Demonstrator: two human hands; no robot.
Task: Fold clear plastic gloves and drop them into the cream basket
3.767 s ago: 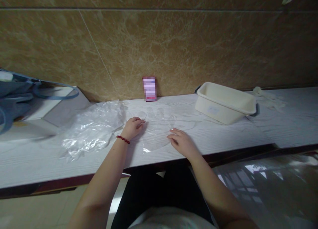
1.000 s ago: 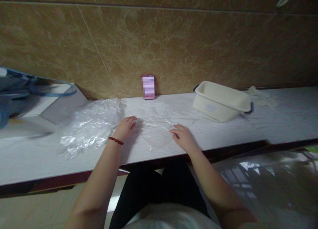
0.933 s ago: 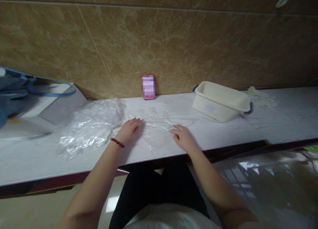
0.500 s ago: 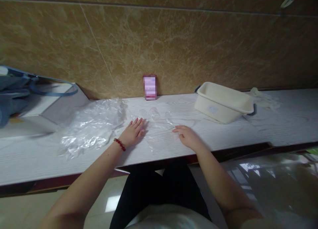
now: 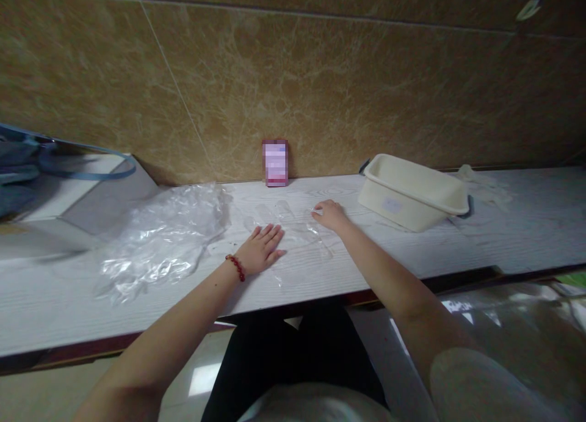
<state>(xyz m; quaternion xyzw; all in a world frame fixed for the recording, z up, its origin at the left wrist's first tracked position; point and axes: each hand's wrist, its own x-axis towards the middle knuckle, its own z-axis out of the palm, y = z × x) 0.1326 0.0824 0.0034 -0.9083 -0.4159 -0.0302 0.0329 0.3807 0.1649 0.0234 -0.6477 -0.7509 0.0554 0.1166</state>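
Clear plastic film (image 5: 304,264) lies between the table's (image 5: 526,239) front and back edges, left hand (image 5: 260,250) flat on top, fingers slightly apart. Right hand's (image 5: 330,215) bunched up narrow at its back right part, can't tell if it's pinching.

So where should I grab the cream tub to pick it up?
I'd grip the cream tub by the dark handles at its two short ends, coming in from both sides at once. They stick out beyond the rim, and the tub stands upright with the wall behind it, so the ends look easier than the back.
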